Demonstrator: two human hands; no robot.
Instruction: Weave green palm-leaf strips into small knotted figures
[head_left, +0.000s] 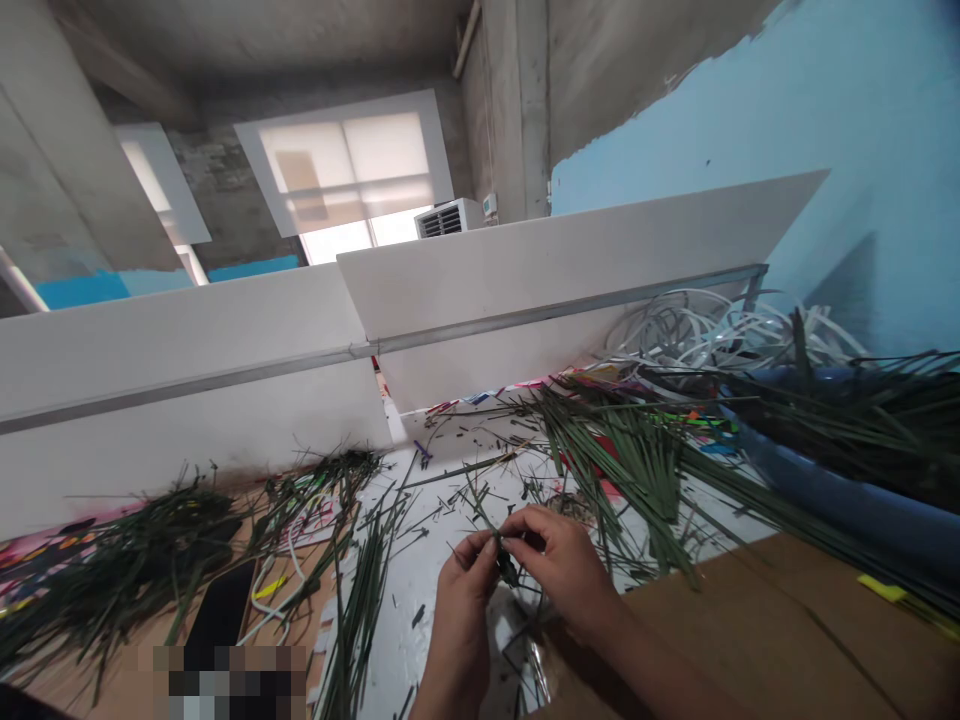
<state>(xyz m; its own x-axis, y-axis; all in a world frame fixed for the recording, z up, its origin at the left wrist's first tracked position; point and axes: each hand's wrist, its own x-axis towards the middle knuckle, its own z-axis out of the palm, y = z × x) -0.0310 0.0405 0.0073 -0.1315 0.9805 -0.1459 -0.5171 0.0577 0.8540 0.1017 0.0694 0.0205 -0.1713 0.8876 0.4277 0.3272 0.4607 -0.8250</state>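
Note:
My left hand (469, 585) and my right hand (555, 560) meet low in the middle of the head view, thumbs and fingertips pinched close together. Between them is a small dark green piece woven or knotted from grass leaf strips (507, 568), with thin ends sticking out above the fingers. Its full shape is partly hidden by my fingers. Beneath lies a white work surface (405, 600) strewn with short green clippings. A bundle of long green leaf strips (656, 470) is to the right of my hands, and another bunch of strips (364, 590) lies to the left.
A blue basin (840, 490) heaped with dark green strips stands at the right, with white coiled strapping (720, 325) behind. Brown cardboard (787, 610) is at front right. Left are tangled grass (150, 550), a dark phone-like slab (221, 600) and a white cable (277, 600). White panels (540, 270) border the back.

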